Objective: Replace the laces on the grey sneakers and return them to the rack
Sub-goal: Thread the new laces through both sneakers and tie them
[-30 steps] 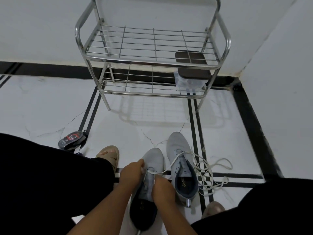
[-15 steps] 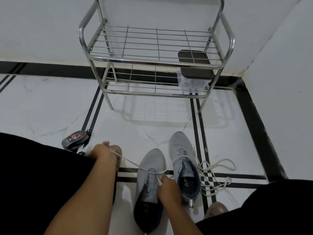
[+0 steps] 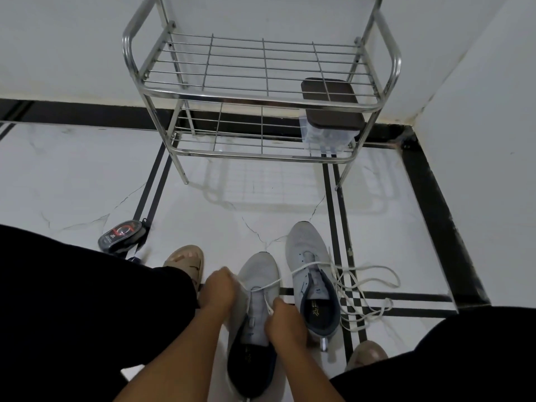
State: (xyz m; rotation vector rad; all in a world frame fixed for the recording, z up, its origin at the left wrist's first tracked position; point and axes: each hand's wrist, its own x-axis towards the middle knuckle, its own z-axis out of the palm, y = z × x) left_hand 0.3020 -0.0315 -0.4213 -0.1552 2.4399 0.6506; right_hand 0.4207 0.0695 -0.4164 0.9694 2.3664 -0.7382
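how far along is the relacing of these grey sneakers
Early. Done: a white lace is started on the right sneaker, mostly loose on the floor. In hand: left hand and right hand pinch a lace across the left sneaker. Left: finish both, put them on the rack.

I sit in a corner with white walls (image 3: 72, 39); the floor (image 3: 72, 175) is white with black lines; it has thin cracks.
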